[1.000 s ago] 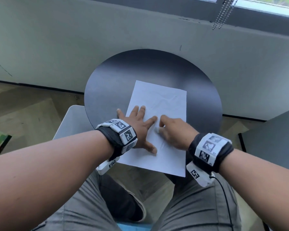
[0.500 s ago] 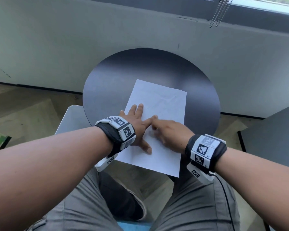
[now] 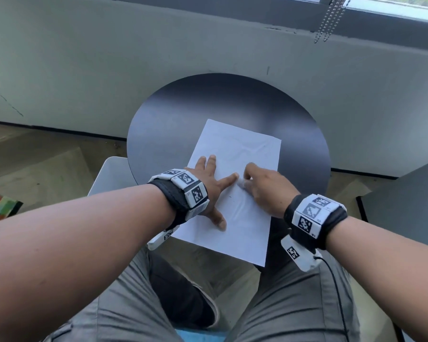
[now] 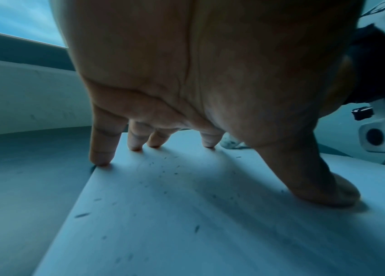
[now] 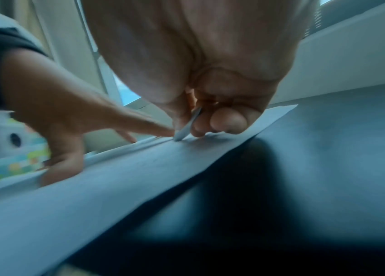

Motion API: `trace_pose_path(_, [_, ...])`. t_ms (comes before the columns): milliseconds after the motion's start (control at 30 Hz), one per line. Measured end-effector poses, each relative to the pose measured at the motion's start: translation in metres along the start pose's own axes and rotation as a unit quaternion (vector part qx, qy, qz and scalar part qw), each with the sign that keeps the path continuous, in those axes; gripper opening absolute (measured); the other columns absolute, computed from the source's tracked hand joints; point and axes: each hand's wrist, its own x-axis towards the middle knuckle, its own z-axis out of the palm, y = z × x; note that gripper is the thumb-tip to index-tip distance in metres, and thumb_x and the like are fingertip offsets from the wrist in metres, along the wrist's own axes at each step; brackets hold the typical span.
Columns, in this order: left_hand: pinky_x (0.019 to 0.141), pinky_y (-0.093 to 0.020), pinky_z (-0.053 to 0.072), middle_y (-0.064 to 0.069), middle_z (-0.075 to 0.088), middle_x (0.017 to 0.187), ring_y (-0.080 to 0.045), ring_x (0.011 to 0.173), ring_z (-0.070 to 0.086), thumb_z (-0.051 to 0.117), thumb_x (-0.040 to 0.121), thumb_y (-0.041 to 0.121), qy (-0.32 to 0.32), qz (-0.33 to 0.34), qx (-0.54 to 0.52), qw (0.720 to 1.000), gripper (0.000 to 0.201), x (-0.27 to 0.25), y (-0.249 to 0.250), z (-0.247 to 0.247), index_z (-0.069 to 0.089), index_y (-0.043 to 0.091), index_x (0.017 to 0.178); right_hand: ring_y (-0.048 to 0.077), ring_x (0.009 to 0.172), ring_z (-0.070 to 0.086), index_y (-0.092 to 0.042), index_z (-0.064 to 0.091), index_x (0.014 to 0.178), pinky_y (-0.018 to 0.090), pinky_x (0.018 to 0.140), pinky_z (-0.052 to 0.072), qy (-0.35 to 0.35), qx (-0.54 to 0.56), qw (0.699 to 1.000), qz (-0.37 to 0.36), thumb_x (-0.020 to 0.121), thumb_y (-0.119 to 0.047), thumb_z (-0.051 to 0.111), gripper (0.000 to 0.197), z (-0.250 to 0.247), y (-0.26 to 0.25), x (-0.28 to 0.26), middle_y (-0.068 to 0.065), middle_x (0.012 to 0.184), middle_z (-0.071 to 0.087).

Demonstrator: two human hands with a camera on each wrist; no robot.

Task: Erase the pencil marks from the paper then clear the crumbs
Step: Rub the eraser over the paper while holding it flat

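A white sheet of paper [image 3: 242, 193] lies on the round black table [image 3: 173, 124], its near edge hanging past the rim. My left hand [image 3: 209, 183] presses flat on the sheet's left side with fingers spread. My right hand [image 3: 255, 183] pinches a small white eraser [image 3: 244, 185] against the middle of the paper, just beside my left index fingertip. In the right wrist view the eraser [image 5: 188, 125] sits between thumb and fingers, its tip on the paper [image 5: 115, 179]. Dark eraser crumbs [image 4: 163, 171] are scattered over the paper [image 4: 163, 233] under my left palm.
A grey wall [image 3: 109, 58] with a window sill runs right behind the table. A white chair seat [image 3: 109, 178] stands at the left, a dark surface [image 3: 410, 206] at the right. My knees are under the table's near edge. Blind chains [image 3: 329, 18] hang top right.
My right hand with the eraser slid left against my left index finger, then back right and slightly farther up the sheet. My left hand stayed pressed on the paper.
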Motion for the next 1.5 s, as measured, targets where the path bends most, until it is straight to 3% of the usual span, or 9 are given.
trace_pose_path(100, [0.113,-0.066,0.027,-0.017,-0.027,0.161,-0.04,0.15,-0.018,0.074,0.052,0.085,0.002,-0.001,-0.005,1.0,0.136,0.001,0.003,-0.001,-0.018,0.054,0.149,0.023,0.08,0.053,-0.026,0.044,0.095,0.037,0.071,0.047,-0.063,-0.028,0.994,-0.089,0.099,-0.041,0.046,0.016,0.008,-0.006,-0.015,-0.004,0.088,0.057])
trace_pose_path(433, [0.115,-0.063,0.026,-0.02,-0.026,0.16,-0.042,0.15,-0.016,0.077,0.053,0.082,-0.004,-0.008,0.004,1.0,0.137,-0.001,0.008,-0.007,-0.017,0.053,0.149,0.023,0.085,0.056,-0.028,0.047,0.098,0.038,0.075,0.049,-0.05,-0.009,0.996,-0.067,0.098,-0.039,0.048,0.011,0.008,-0.006,-0.016,-0.006,0.089,0.056])
trace_pose_path(600, [0.114,-0.061,0.024,-0.02,-0.026,0.161,-0.041,0.15,-0.014,0.073,0.055,0.084,-0.015,-0.017,0.023,0.999,0.137,-0.004,0.01,-0.01,-0.021,0.051,0.149,0.03,0.087,0.056,-0.022,0.047,0.097,0.041,0.079,0.05,0.036,0.026,0.997,0.06,0.098,-0.043,0.046,0.021,-0.004,0.005,0.004,0.006,0.096,0.061])
trace_pose_path(767, [0.115,-0.063,0.021,-0.022,-0.025,0.16,-0.045,0.149,-0.015,0.076,0.055,0.081,-0.012,-0.014,0.008,1.0,0.137,-0.003,0.011,-0.011,-0.018,0.053,0.15,0.024,0.085,0.057,-0.028,0.047,0.096,0.04,0.075,0.051,-0.076,-0.032,0.993,-0.079,0.097,-0.045,0.048,0.017,0.005,-0.006,-0.02,-0.001,0.092,0.061])
trace_pose_path(900, [0.115,-0.063,0.023,-0.024,-0.024,0.16,-0.047,0.149,-0.014,0.076,0.055,0.081,-0.015,-0.019,0.017,1.0,0.136,-0.003,0.013,-0.011,-0.019,0.054,0.148,0.028,0.085,0.056,-0.022,0.047,0.101,0.041,0.078,0.051,0.018,0.005,0.999,0.037,0.099,-0.043,0.046,0.021,-0.002,0.009,-0.006,0.005,0.094,0.06])
trace_pose_path(1067, [0.115,-0.065,0.021,-0.023,-0.026,0.16,-0.047,0.149,-0.016,0.077,0.055,0.079,-0.021,-0.019,0.004,1.0,0.136,-0.005,0.014,-0.013,-0.018,0.054,0.149,0.021,0.086,0.056,-0.032,0.05,0.097,0.038,0.075,0.05,-0.084,-0.041,0.991,-0.098,0.097,-0.047,0.049,0.015,0.01,-0.001,-0.024,-0.002,0.094,0.061])
trace_pose_path(1233, [0.115,-0.064,0.021,-0.024,-0.025,0.16,-0.046,0.149,-0.015,0.077,0.056,0.079,-0.021,-0.026,0.013,0.999,0.136,-0.004,0.015,-0.013,-0.02,0.054,0.148,0.027,0.082,0.056,-0.029,0.046,0.103,0.037,0.071,0.048,0.035,-0.006,0.999,0.015,0.099,-0.044,0.044,0.015,0.005,0.012,-0.011,-0.001,0.086,0.057])
trace_pose_path(1400, [0.115,-0.064,0.021,-0.024,-0.026,0.159,-0.047,0.148,-0.015,0.077,0.055,0.08,-0.026,-0.022,0.01,0.999,0.138,-0.004,0.015,-0.015,-0.02,0.052,0.149,0.019,0.084,0.055,-0.03,0.054,0.104,0.034,0.074,0.048,-0.083,-0.007,0.992,-0.097,0.098,-0.042,0.05,0.014,0.014,-0.004,-0.037,-0.005,0.093,0.058])
trace_pose_path(1500, [0.114,-0.064,0.022,-0.022,-0.027,0.16,-0.045,0.149,-0.016,0.077,0.055,0.079,-0.028,-0.025,0.009,0.999,0.137,-0.003,0.015,-0.013,-0.021,0.054,0.148,0.027,0.087,0.056,-0.029,0.049,0.104,0.039,0.077,0.05,0.002,-0.001,1.0,0.018,0.098,-0.042,0.047,0.015,0.004,0.01,-0.019,0.002,0.094,0.06])
